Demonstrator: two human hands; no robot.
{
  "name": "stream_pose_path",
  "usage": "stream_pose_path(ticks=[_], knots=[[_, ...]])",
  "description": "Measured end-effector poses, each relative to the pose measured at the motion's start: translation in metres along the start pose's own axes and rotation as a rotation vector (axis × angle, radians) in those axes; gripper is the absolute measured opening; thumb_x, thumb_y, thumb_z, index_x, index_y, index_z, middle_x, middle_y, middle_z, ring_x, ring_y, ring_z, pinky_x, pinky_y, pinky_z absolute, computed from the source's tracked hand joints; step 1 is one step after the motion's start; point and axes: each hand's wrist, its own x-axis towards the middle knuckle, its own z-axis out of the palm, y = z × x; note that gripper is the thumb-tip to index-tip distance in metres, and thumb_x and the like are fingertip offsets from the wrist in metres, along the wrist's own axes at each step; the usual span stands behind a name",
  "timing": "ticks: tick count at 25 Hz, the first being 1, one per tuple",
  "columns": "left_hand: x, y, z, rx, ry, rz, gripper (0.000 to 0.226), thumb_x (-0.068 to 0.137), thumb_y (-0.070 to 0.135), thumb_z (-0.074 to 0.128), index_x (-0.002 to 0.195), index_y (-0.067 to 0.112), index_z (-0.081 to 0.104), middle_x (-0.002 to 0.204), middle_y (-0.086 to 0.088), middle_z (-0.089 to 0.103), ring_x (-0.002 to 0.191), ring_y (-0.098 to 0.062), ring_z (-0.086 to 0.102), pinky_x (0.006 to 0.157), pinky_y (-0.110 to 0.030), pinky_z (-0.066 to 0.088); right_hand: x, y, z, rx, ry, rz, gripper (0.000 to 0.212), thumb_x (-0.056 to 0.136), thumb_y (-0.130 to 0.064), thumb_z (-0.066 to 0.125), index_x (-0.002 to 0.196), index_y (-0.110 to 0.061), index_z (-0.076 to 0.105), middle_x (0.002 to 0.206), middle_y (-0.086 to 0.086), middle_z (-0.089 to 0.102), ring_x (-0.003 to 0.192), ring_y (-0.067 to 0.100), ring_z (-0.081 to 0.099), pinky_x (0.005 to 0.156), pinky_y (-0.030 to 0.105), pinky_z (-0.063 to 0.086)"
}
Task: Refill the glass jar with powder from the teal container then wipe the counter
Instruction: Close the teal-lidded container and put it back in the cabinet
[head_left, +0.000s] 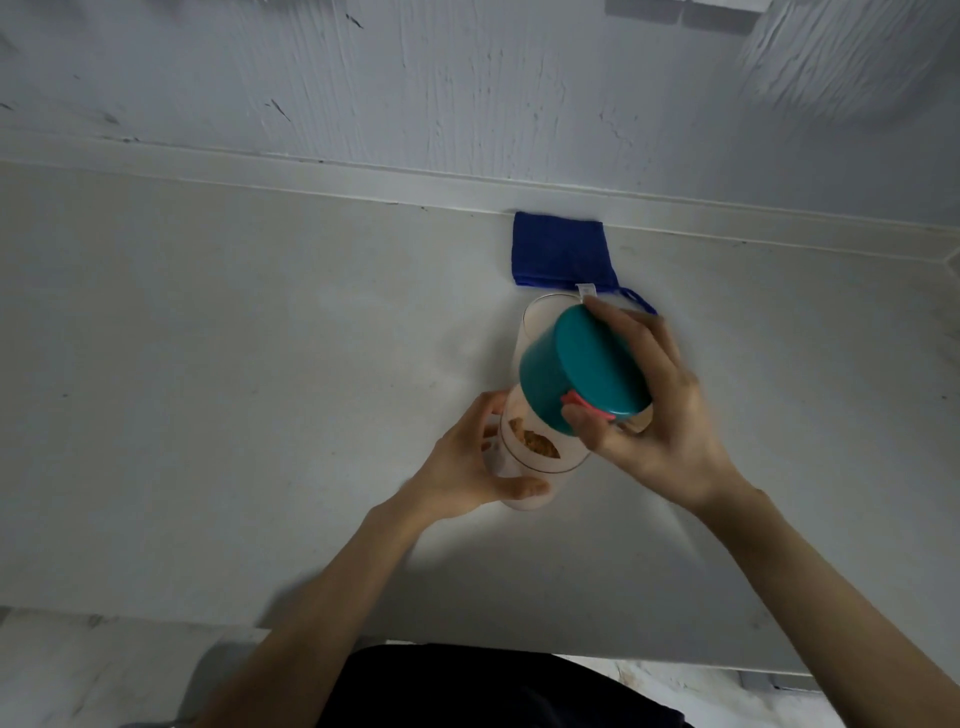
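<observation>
On a pale counter (208, 364), a folded blue cloth (561, 254) waits by the wall for wiping. The left hand (467, 467) grips the glass jar (524, 441), steadying it, while the right hand (654, 415) clasps the teal container (576, 369), tipped over its mouth to pour.

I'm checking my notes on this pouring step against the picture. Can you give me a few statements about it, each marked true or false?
1. The right hand holds the teal container tipped over the glass jar. True.
2. The left hand lies flat on the counter. False: it grips the jar.
3. The blue cloth lies folded by the wall, beyond the jar. True.
4. The cloth is in the right hand's grip. False: it lies untouched on the counter.
</observation>
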Motion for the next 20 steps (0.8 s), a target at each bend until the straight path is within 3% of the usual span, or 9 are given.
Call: stream_pose_path(ticks=[9, 15, 20], knots=[[-0.0007, 0.0038, -0.0017, 0.033, -0.013, 0.016, 0.070, 0.051, 0.042, 0.078, 0.104, 0.052, 0.033, 0.113, 0.008, 0.056, 0.109, -0.016, 0.054, 0.091, -0.044, 0.051, 0.0011, 0.0026, 0.0002, -0.167, -0.160, -0.043, 0.062, 0.074, -0.041, 0.053, 0.129, -0.013, 0.043, 0.117, 0.017, 0.044, 0.105, 0.019, 0.045, 0.085, 0.009, 0.039], [0.0003, 0.0018, -0.0030, 0.051, -0.024, 0.041, 0.073, 0.057, 0.034, 0.081, 0.105, 0.057, 0.031, 0.110, 0.020, 0.051, 0.109, -0.013, 0.053, 0.092, -0.044, 0.050, -0.0027, 0.0052, 0.0008, -0.143, -0.211, -0.097, 0.060, 0.075, -0.038, 0.056, 0.129, -0.018, 0.038, 0.117, 0.018, 0.044, 0.108, 0.024, 0.046, 0.087, 0.028, 0.047], [0.0000, 0.0059, -0.0028, 0.054, -0.024, 0.076, 0.074, 0.049, 0.050, 0.075, 0.105, 0.065, 0.029, 0.123, 0.009, 0.051, 0.112, -0.012, 0.051, 0.094, -0.039, 0.049, 0.0022, 0.0060, 0.0060, -0.220, -0.241, -0.152, 0.061, 0.074, -0.039, 0.056, 0.127, -0.014, 0.042, 0.117, 0.020, 0.046, 0.109, 0.018, 0.041, 0.089, 0.013, 0.038]])
